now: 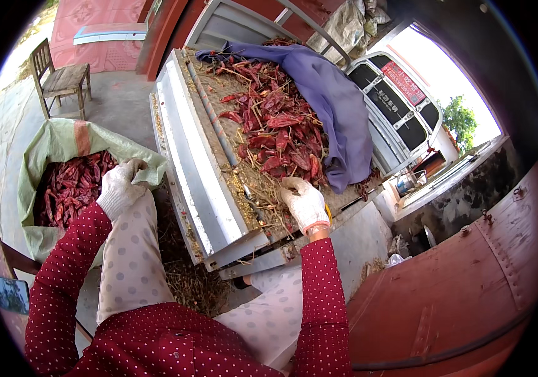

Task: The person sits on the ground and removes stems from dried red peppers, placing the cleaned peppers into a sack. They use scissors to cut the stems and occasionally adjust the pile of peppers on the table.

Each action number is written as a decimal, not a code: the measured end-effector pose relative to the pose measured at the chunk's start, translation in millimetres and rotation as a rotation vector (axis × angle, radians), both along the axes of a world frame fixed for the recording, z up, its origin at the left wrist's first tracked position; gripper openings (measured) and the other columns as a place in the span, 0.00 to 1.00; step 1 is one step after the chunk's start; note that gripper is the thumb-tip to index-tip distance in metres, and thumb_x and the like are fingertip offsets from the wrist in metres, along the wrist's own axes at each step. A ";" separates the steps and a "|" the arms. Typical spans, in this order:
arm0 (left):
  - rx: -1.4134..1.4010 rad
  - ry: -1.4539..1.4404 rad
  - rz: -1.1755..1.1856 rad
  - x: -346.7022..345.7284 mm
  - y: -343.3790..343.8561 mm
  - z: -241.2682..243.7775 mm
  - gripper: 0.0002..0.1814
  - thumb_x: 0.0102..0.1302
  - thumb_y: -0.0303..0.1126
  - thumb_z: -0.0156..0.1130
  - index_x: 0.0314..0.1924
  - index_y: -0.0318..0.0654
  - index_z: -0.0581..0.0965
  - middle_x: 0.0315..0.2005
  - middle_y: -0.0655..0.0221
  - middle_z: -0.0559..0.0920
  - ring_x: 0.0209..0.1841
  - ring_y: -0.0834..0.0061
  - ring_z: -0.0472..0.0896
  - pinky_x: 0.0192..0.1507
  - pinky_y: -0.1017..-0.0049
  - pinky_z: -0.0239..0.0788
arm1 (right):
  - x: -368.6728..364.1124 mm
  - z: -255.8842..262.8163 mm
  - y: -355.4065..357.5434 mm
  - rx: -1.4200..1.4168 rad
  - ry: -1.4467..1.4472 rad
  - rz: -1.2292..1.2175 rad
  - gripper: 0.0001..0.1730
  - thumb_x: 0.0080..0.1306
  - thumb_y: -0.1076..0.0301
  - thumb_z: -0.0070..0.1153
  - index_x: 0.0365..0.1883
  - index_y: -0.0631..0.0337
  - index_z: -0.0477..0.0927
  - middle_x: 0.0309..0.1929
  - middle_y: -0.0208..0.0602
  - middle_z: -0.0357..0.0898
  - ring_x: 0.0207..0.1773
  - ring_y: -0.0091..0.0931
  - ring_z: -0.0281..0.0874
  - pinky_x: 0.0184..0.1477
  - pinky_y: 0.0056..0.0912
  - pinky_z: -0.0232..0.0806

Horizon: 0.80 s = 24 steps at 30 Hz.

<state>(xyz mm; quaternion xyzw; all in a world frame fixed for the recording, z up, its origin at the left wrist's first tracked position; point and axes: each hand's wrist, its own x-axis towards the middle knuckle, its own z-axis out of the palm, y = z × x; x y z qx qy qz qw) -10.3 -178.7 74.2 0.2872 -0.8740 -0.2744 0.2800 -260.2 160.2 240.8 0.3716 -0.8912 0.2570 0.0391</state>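
My left hand [122, 186], in a white knit glove, is above my left knee at the inner side of a green woven sack [61, 134]. Its fingers are curled, and what may be in them is hidden. Dried red chillies [73, 188] fill much of the sack. On the truck bed, my gloved right hand [303, 202] is at the near edge of a heap of dried red chillies with stalks [280, 122]. Its fingers bend inward; whether they pinch a stalk does not show. A small yellow object [328, 213] shows beside that wrist, partly hidden.
A purple cloth [335, 103] covers the heap's far side. The metal tailgate [203, 155] hangs down between sack and bed. Stalk litter [195, 282] lies below. A wooden chair [63, 80] stands at the left, a red metal panel [443, 278] at the right.
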 end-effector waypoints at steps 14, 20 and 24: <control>0.901 0.091 -0.384 -20.7 145.5 -30.1 0.17 0.64 0.30 0.72 0.52 0.35 0.81 0.41 0.70 0.85 0.43 0.80 0.82 0.48 0.77 0.75 | 4.2 -20.7 -13.9 0.217 0.140 0.041 0.15 0.66 0.58 0.61 0.48 0.52 0.87 0.47 0.48 0.85 0.53 0.45 0.82 0.56 0.47 0.73; 1.108 0.189 -0.393 -25.1 146.7 -37.4 0.13 0.65 0.27 0.71 0.48 0.32 0.81 0.37 0.72 0.84 0.39 0.81 0.80 0.44 0.79 0.73 | 3.6 -1.9 6.9 -0.025 0.208 0.116 0.13 0.66 0.65 0.58 0.46 0.55 0.88 0.46 0.46 0.86 0.52 0.43 0.83 0.56 0.40 0.75; 1.210 0.227 -0.415 -22.3 144.9 -38.3 0.13 0.65 0.26 0.70 0.48 0.32 0.81 0.37 0.72 0.83 0.37 0.80 0.80 0.42 0.78 0.74 | -38.2 -1.5 -11.0 0.203 0.323 -0.026 0.17 0.66 0.65 0.59 0.54 0.48 0.86 0.55 0.46 0.82 0.58 0.45 0.80 0.58 0.43 0.74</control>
